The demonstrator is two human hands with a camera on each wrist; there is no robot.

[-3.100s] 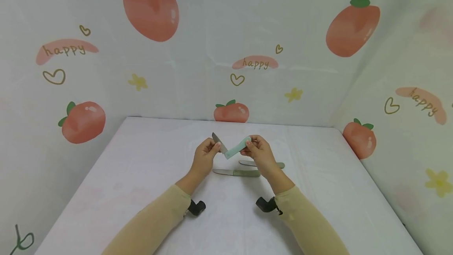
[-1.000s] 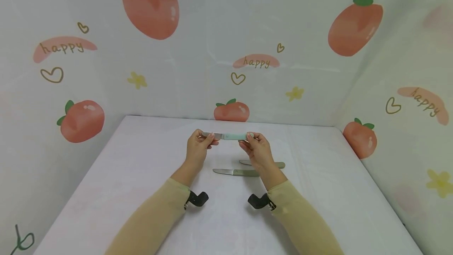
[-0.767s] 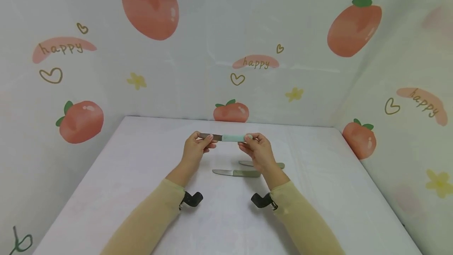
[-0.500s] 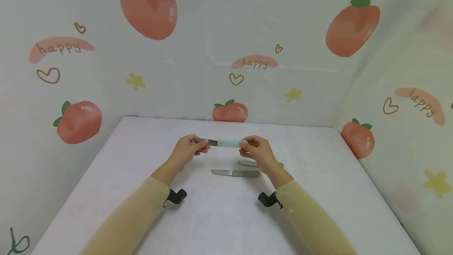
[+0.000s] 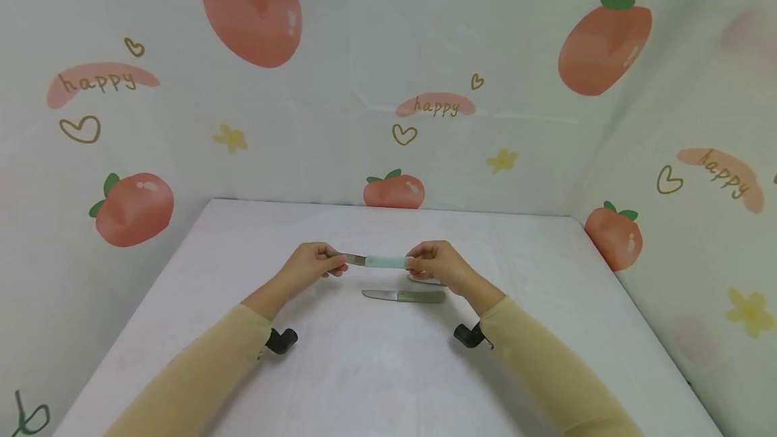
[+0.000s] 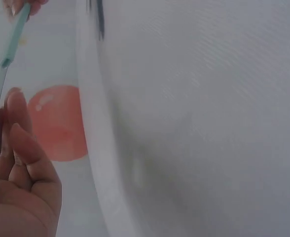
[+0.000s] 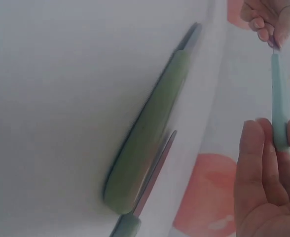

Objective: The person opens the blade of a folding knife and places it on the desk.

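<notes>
Spanning both hands, mint-handled knife (image 5: pixel 378 261) held level above worktop (image 5: pixel 388 369): left hand (image 5: pixel 311 264) pinching blade, right hand (image 5: pixel 436 261) pinching handle end, edge clear of palms.

Head view high, facing down-forward – wrist views close; all share knife (image 5: pixel 379 261).

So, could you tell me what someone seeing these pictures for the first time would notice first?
Most striking is the mint-handled knife, held level above the white table: the left hand pinches its blade and the right hand its handle. Just nearer on the table lies an olive-handled knife, with another knife partly hidden behind the right hand. Behind it all hangs a backdrop printed with big orange fruits.
</notes>
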